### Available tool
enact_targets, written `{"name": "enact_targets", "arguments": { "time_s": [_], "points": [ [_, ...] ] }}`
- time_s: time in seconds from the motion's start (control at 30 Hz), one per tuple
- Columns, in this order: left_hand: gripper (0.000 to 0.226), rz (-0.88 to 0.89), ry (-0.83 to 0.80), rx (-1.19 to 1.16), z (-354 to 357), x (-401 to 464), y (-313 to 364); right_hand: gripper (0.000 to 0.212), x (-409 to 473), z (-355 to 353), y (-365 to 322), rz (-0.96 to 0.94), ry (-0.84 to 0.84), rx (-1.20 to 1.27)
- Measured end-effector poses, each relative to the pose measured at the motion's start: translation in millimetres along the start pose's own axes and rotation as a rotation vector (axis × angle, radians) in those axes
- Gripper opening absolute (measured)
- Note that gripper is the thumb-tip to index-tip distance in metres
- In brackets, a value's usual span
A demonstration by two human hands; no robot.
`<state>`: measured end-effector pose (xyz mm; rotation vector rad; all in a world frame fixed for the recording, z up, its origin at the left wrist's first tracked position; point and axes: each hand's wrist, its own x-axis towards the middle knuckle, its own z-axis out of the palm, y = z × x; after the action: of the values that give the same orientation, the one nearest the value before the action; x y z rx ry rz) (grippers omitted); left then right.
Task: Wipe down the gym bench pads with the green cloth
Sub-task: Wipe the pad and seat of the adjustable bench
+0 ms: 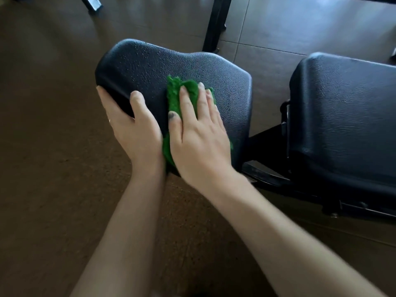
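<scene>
My right hand [198, 133] lies flat on the green cloth [177, 99]. My fingers are straight and spread a little, and they press the cloth down on the seat pad [154, 63]. I am not curling them around the cloth. My thumb points to the left, and its tip looks dark and smudged.

The cloth is bunched up under my palm. Some of it sticks out past my fingertips, toward the middle of the pad. A bit more peeks out below my hand at the near edge of the pad.

My left hand [130, 129] grips the left side of the same pad. My thumb rests on top of the pad, and my fingers wrap around its rounded left edge. There is a ring [110, 120] on one finger. My two hands are just beside each other, and they touch near the wrists.

The seat pad is black and bumpy. Its top has small wet drops on it, mostly near the far edge.

To the right is a second black pad, the back pad [342, 116]. It is apart from the seat pad, with a gap between them. A black metal frame [267, 176] runs below that gap. Under it all is a brown floor [53, 146].
</scene>
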<state>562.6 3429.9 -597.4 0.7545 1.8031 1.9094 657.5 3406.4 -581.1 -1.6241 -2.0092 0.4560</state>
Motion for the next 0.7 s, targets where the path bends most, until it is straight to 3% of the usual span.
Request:
{"name": "enact_targets", "arguments": {
  "time_s": [0.13, 0.3, 0.43, 0.6, 0.7],
  "points": [
    [0.071, -0.029, -0.013, -0.048, -6, -2, 8, 0.057, 66, -7, 20, -0.015, -0.073, -0.003],
    [0.075, -0.037, -0.027, -0.018, -15, -1, 12, 0.058, 100, -12, 57, 0.225, -0.004, 0.02],
    [0.068, -0.048, -0.046, -0.001, -13, -5, 15, 0.059, 57, -15, 75, 0.399, 0.05, 0.126],
    [0.07, -0.045, -0.016, 0.006, -5, -8, 13, 0.06, -39, -18, 52, 0.447, 0.06, 0.385],
    [0.069, -0.032, 0.005, 0.027, 0, -10, 10, 0.06, -27, -17, 56, 0.454, 0.061, 0.351]
  ]
}}
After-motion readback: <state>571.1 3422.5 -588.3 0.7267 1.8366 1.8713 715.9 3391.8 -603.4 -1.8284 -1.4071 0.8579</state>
